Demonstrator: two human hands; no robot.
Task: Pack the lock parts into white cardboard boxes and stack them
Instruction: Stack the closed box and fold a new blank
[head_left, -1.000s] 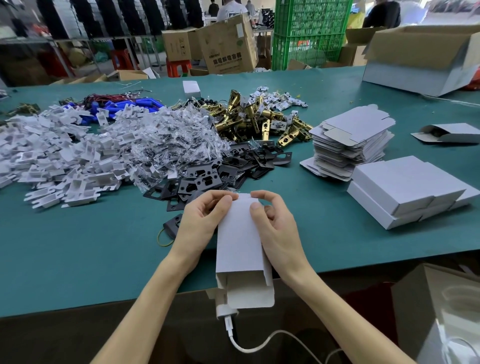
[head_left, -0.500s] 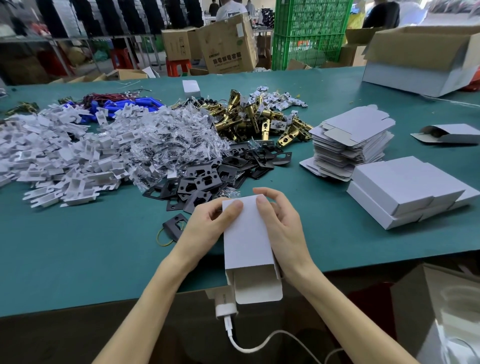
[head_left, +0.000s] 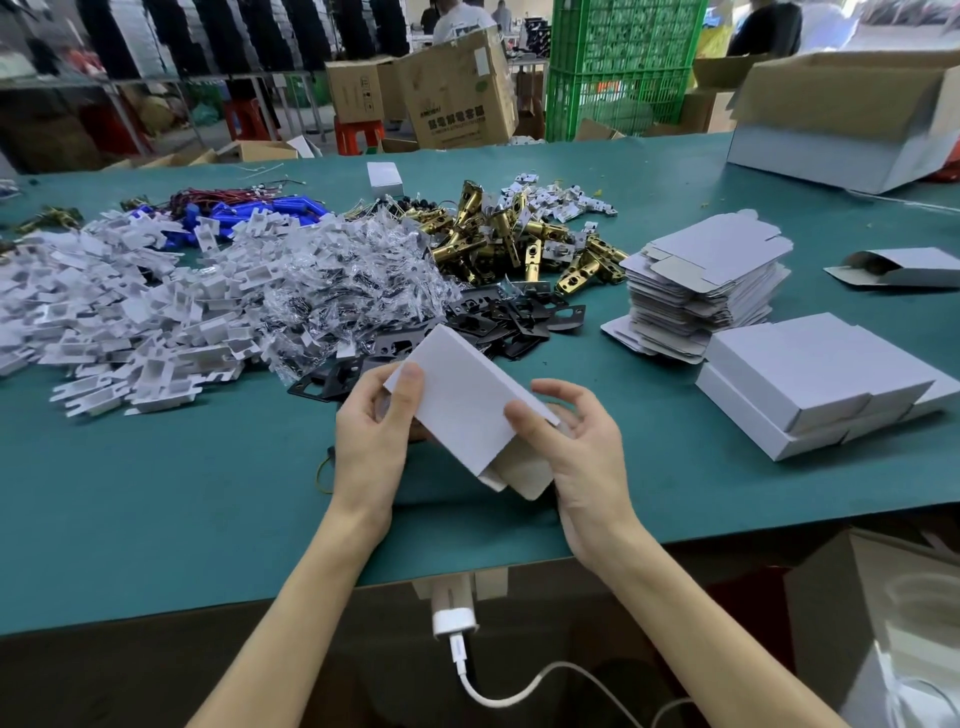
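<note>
Holding the box (head_left: 467, 405) in both hands, raised off the table (head_left: 156, 519).

Grip: left hand (head_left: 371, 447) has its thumb on the top face at the 9 o'clock corner, with fingers curled underneath, clamped on it. On the right hand (head_left: 576, 447), the thumb is pinned on the 3 o'clock edge and the other fingers are loosely curled behind. Can't tell how many of them touch.

Change vs 0.5 s ago: box lay flat along 12-6 with its open end over the table edge. Now it's lifted and swung, closed end at 11 o'clock, open end with its flap (head_left: 527, 475) at 5 o'clock by the right palm.

Likely meaning: the far end is done and the open end is next. Contents not visible, flap not tucked yet.

The finished boxes (head_left: 810, 384) at 3 o'clock look like the stacking spot. The black plates (head_left: 498, 317) sit at 12 o'clock.
</note>
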